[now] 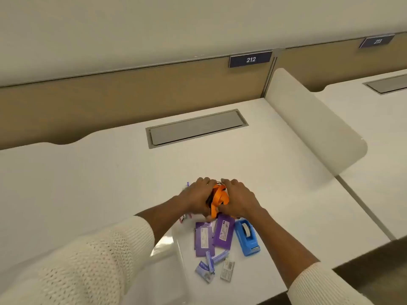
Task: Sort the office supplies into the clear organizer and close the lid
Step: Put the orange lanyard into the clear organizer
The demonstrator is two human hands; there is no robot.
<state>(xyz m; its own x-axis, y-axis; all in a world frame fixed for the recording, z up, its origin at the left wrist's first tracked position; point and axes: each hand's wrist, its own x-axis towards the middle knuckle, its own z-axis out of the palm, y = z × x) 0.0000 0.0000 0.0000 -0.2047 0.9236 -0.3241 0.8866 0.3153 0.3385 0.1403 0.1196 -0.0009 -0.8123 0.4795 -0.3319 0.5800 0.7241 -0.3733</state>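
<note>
Both hands meet over a bundle of orange-handled scissors [218, 198] on the white desk [88, 172]. My left hand [199, 194] grips the bundle from the left and my right hand [239, 198] presses against it from the right. Just below lie two purple packets [223, 233], a blue tape dispenser [246, 235] and several small staple boxes [214, 266]. A clear plastic organizer piece [167, 243] shows faintly under my left forearm. Small red and purple items peek out beside my left hand.
A grey cable hatch [196, 128] is set into the desk behind the hands. A tan partition with a "212" sign [250, 59] runs along the back. A white rounded divider [308, 119] separates this desk from the one on the right.
</note>
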